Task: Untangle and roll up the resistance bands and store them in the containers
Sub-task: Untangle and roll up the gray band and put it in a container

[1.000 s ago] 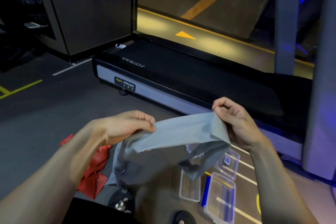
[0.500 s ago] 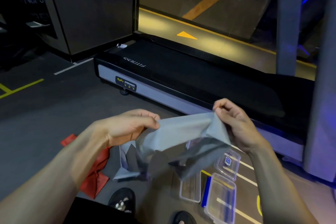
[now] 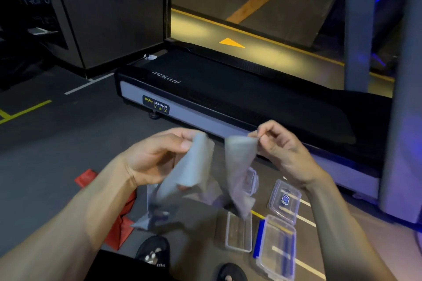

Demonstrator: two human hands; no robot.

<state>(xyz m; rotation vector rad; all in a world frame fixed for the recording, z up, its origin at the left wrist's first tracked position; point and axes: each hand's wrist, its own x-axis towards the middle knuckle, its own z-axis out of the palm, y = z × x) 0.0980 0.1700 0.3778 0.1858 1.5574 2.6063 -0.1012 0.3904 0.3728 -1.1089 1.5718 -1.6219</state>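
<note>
A wide grey resistance band [image 3: 191, 171] hangs in front of me in two drooping folds. My left hand [image 3: 155, 155] pinches its left part between thumb and fingers. My right hand [image 3: 280, 150] pinches the other part [image 3: 239, 155] at its top corner. The band sags down between the hands, blurred by motion. On the floor under my left forearm lies a red band [image 3: 118, 226]. Clear plastic containers lie on the floor below the right hand: an open small box [image 3: 238, 232], a larger box with a blue clip [image 3: 276, 248] and a lid with a blue label [image 3: 285, 198].
A black treadmill deck [image 3: 228, 98] runs across the floor just beyond my hands, with a grey upright [image 3: 402, 121] at the right. My shoes [image 3: 153, 253] show at the bottom edge. Dark gym floor with yellow and white lines lies to the left.
The band was stretched flat between the hands; now the hands have drawn closer and the middle has gone slack, dropping into two hanging folds.
</note>
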